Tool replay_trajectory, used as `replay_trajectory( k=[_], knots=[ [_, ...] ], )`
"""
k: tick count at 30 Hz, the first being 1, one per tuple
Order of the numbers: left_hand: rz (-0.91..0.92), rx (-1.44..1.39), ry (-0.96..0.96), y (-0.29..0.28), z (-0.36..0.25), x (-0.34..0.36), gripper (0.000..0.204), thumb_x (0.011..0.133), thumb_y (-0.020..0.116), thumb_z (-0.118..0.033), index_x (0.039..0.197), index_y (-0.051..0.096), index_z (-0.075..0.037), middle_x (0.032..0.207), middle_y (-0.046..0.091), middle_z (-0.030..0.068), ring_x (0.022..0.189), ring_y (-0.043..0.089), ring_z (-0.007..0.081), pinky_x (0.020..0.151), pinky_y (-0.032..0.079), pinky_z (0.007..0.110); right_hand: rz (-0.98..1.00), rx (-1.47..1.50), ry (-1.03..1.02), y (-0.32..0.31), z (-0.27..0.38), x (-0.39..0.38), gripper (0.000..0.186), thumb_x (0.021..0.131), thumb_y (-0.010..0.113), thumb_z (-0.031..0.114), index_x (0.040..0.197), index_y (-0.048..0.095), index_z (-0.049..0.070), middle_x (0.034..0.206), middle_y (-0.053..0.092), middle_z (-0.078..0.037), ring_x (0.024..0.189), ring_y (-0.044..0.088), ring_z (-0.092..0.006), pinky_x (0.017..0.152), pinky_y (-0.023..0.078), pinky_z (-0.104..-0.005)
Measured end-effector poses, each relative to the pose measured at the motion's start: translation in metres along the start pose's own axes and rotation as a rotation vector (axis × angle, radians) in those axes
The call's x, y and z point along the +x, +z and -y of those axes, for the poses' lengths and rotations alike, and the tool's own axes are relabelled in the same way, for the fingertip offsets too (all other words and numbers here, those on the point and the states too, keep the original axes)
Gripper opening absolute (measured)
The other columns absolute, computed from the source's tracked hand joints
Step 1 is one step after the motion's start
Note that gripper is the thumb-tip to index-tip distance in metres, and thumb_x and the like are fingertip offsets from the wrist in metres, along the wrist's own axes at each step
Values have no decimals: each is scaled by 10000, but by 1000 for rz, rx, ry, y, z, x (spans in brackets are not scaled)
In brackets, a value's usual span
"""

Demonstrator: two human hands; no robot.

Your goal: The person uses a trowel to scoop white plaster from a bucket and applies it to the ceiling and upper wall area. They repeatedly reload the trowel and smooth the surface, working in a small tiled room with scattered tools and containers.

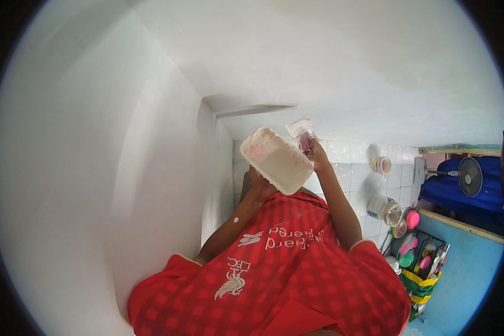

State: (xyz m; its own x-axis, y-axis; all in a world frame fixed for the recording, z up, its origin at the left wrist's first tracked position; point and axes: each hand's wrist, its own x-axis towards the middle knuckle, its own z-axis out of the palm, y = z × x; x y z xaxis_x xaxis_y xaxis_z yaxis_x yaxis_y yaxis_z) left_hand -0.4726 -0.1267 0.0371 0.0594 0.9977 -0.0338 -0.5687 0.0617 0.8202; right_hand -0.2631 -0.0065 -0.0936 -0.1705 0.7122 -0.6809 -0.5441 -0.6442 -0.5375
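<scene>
My left hand [259, 182] grips a shallow rectangular plastic tub [280, 162] from below and the side, so most of its fingers are hidden. The tub is off-white, smeared with white paste along its rim, and has a pink patch near one end. Close to its far right corner, my right hand [317, 157] is closed around a putty knife [302, 130]. White paste coats the knife's wide blade, which points away from me toward the wall. Blade and tub appear slightly apart. Both hands are in front of my red shirt.
A smooth white wall [157, 145] rises close on my left and meets another wall [341, 73] ahead. On the tiled floor [347, 173] stand a small tub [382, 164] and a whitish bucket [378, 207]. At the right are a fan [470, 176], blue fabric [490, 190] and a rack of bottles [428, 255].
</scene>
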Motion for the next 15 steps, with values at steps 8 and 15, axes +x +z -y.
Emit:
replay_trajectory(
  k=[8,15],
  knots=[
    [-115,-819,-226,6,-22,-4,618,898,743,-302,1409,439,-137,1329,582,58,1203,591,215,1070,444,431,-75,106,168,-7,-37,91,299,1001,606,199,1285,612,103,1236,672,-82,1105,655,-220,992,541,-326],
    [-97,-526,-103,8,-2,-7,544,897,739,-281,1363,501,-133,1309,595,46,1179,594,198,1036,460,413,227,-814,-630,-2,-12,181,234,1022,477,91,1134,621,-55,1147,691,-181,1068,687,-297,967,589,-370]
  ],
)
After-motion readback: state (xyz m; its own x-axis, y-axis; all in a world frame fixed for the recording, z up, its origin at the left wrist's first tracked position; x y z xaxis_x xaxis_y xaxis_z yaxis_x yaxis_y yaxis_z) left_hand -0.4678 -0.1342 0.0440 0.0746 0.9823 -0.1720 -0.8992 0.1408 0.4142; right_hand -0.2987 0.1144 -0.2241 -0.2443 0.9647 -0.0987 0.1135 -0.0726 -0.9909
